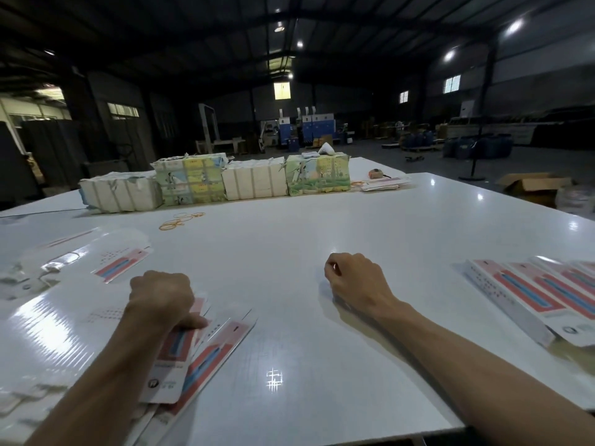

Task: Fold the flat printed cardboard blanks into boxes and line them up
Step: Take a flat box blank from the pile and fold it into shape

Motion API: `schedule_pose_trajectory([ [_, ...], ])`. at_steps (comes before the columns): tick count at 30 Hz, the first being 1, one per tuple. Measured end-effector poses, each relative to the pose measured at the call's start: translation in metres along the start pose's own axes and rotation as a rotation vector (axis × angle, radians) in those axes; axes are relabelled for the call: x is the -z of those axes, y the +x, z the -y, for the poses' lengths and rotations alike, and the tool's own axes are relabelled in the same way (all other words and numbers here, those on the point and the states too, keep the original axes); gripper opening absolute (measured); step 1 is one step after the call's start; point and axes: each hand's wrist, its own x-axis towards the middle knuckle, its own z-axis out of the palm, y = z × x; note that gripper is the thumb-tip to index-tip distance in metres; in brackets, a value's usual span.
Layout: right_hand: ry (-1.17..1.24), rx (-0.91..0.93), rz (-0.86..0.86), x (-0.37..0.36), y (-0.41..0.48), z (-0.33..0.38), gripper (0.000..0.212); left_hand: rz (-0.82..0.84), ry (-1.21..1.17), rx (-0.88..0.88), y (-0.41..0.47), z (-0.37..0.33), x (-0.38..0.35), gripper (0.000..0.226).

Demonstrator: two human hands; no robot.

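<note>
The left hand (161, 296), at seven o'clock, hides its own fingers over the fanned white-and-red printed cardboard blanks (212, 355), whose small print is unreadable. The right hand (357, 278) curls inward, its palm unseen. At four o'clock, the folded white-and-red cardboard boxes (521, 294) run off the right edge.

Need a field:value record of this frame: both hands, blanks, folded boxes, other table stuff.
left hand: grips flat blanks at the near left of the table
right hand: fingers curled, resting on the table, nothing visible in it
folded boxes: row at the right edge, side by side
loose blanks: flat, far left
rubber bands: mid table, beyond the hands
wrapped bundles: four in a line at the far side
</note>
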Motion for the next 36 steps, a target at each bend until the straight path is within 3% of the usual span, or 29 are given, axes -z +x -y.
schedule_pose_trajectory([
  [7, 0.015, -0.004, 0.014, 0.001, -0.001, 0.002, 0.020, 0.052, -0.186, 0.011, 0.012, 0.008, 0.001, 0.086],
  [14, 0.037, -0.031, 0.019, 0.002, -0.001, 0.000, 0.021, 0.178, -0.195, 0.062, 0.030, 0.024, 0.006, 0.094],
  [17, 0.041, -0.032, 0.028, 0.001, 0.000, 0.001, 0.022, 0.195, -0.285, 0.038, 0.043, 0.034, 0.005, 0.079],
  [23, 0.076, -0.030, 0.046, 0.000, 0.003, 0.003, 0.021, 0.117, -0.690, -0.216, 0.044, 0.006, 0.024, 0.022],
  [25, 0.117, -0.035, 0.027, 0.000, 0.003, 0.002, 0.022, 0.249, -1.041, -0.311, 0.033, -0.016, 0.032, 0.023],
  [27, 0.175, -0.033, -0.042, 0.001, 0.004, 0.001, 0.020, 0.494, -1.396, -0.444, 0.020, -0.041, 0.037, 0.032],
  [30, 0.289, 0.013, -0.200, 0.003, 0.007, 0.001, 0.017, 0.756, -1.626, -0.547, 0.002, -0.073, 0.032, 0.039],
  [33, 0.398, 0.094, -0.316, 0.006, 0.008, 0.005, 0.023, 0.819, -1.680, -0.638, -0.008, -0.099, 0.010, 0.048],
  [36, 0.406, 0.177, -0.267, 0.007, 0.009, 0.009, 0.032, 0.776, -1.741, -0.718, -0.012, -0.115, -0.010, 0.060],
])
